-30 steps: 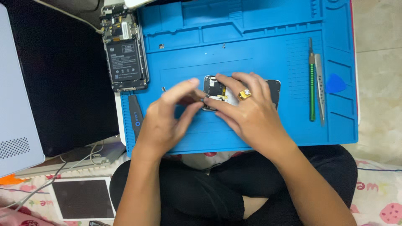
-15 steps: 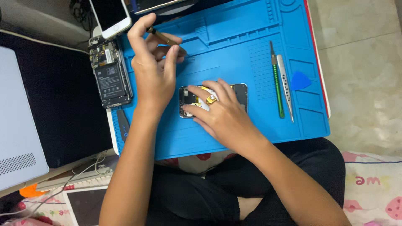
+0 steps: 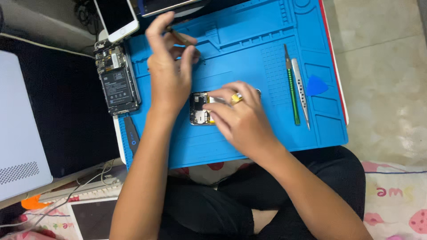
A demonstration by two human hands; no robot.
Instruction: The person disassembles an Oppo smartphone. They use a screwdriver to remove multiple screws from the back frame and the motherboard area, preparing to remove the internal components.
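An opened black phone with its battery and circuit board bared [image 3: 116, 80] lies at nine o'clock beside the blue rubber work mat [image 3: 249, 49]. The left hand [image 3: 167, 71] pinches a thin brown rod-shaped tool [image 3: 180, 36] at eleven o'clock. At centre, the right hand [image 3: 235, 118] presses released fingers [image 3: 222, 94] on a small opened silver phone [image 3: 199, 109]. A green-handled screwdriver [image 3: 291, 89] and steel tweezers [image 3: 301, 91] lie at three o'clock.

Bare forearms without sleeves, a gold ring [image 3: 236, 98] on the right hand [image 3: 238, 120], and black trousers [image 3: 209, 209].
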